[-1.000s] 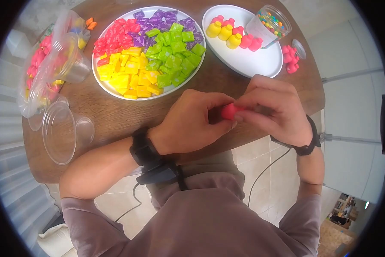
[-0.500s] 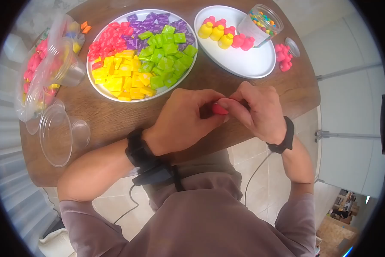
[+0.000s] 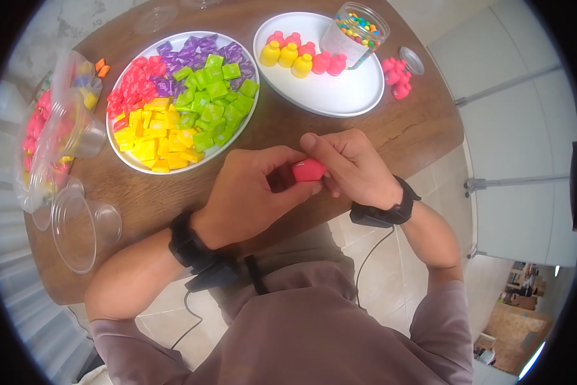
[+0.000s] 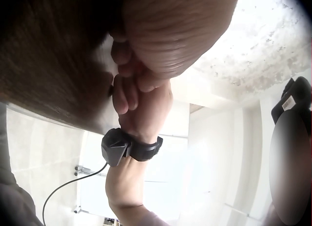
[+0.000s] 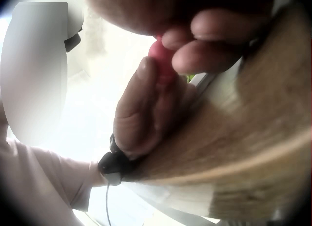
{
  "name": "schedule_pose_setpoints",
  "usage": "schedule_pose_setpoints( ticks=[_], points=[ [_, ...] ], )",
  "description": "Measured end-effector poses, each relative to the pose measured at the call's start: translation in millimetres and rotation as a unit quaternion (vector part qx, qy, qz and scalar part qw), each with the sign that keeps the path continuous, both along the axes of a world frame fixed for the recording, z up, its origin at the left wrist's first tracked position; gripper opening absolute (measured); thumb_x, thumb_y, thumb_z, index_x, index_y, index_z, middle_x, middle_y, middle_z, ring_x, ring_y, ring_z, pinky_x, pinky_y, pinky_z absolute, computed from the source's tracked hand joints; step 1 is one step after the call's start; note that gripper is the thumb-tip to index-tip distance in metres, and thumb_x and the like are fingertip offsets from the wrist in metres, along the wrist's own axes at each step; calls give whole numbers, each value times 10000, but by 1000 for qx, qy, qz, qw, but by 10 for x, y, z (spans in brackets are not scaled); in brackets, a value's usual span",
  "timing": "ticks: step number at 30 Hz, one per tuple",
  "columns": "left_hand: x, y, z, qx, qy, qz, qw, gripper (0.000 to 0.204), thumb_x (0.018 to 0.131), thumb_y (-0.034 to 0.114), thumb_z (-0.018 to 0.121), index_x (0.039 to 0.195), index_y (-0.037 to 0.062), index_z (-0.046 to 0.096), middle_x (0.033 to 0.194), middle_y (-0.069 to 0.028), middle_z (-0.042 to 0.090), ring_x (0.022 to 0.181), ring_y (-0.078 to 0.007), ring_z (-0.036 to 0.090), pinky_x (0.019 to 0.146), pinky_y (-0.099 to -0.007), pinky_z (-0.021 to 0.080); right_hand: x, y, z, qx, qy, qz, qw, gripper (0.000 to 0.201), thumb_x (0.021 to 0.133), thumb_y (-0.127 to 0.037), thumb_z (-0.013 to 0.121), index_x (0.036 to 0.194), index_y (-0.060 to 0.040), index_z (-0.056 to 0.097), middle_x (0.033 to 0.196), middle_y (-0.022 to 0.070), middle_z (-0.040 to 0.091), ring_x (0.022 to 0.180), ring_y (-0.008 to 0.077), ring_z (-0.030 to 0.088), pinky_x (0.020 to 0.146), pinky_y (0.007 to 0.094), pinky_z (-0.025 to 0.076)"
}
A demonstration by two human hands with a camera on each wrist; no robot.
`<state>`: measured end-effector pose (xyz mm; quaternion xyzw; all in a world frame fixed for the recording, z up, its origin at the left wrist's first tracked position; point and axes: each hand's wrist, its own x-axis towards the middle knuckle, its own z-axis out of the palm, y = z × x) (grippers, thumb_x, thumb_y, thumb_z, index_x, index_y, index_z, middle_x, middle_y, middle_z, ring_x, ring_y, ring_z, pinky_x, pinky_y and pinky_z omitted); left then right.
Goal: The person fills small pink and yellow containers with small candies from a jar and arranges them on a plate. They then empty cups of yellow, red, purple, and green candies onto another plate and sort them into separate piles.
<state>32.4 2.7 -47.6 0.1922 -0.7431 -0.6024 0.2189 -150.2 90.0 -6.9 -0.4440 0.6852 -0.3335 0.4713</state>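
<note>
My left hand (image 3: pixel 240 192) pinches a small pink bottle-shaped piece (image 3: pixel 307 170) between thumb and forefinger, low over the front of the table. The fingers of my right hand (image 3: pixel 356 168) are curled at the piece's right end, with the thumb raised above it. In the right wrist view the pink piece (image 5: pixel 162 60) shows between both hands' fingertips, its narrow end partly hidden. Similar yellow bottles (image 3: pixel 286 55) and pink bottles (image 3: pixel 329 63) stand in a cluster on an oval white plate (image 3: pixel 314 99) beyond my right hand.
A tilted clear jar (image 3: pixel 344 46) of coloured sweets sits on the oval plate. Pink pieces (image 3: pixel 399 80) and a lid (image 3: pixel 411 59) lie right of it. A round plate (image 3: pixel 253 106) bears wrapped sweets. Clear cups (image 3: pixel 74 228) and a bag (image 3: pixel 34 154) lie left.
The right hand has turned over, its thumb lifting off the pink piece. The left hand keeps its pinch. The view has shifted, so the plates appear further left and lower.
</note>
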Motion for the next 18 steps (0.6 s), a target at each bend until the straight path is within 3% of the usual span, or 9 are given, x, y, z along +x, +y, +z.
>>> schedule_pose_setpoints(
  ticks=[4,10,15,18],
  points=[
    [-3,-3,45,43,-16,13,999,264,846,106,818,1075,13,726,783,42,670,662,-12,518,590,-199,431,-1,94,-108,-65,-37,2,997,431,1057,-337,556,824,12,651,597,32,585,555,78,582,501,257,447],
    [2,8,15,17,7,-18,1000,294,857,135,822,1112,27,724,779,53,670,651,1,497,575,-191,409,-23,220,-252,-147,-12,11,989,355,1051,-270,577,809,-13,617,601,9,573,538,77,553,494,246,415],
    [19,-9,46,9,-14,-30,999,281,866,162,816,1102,32,737,751,58,665,608,11,460,537,-186,370,-245,336,-208,-148,-140,-101,974,320,1049,-262,585,834,-34,649,583,-4,551,503,79,528,489,245,418],
    [18,-15,26,-10,-17,-26,999,265,877,171,805,1092,31,742,732,49,665,587,7,455,523,-188,364,-639,416,-169,-198,-90,-207,954,319,1037,-276,607,826,-42,659,583,-3,556,489,75,513,467,242,382]
  ],
)
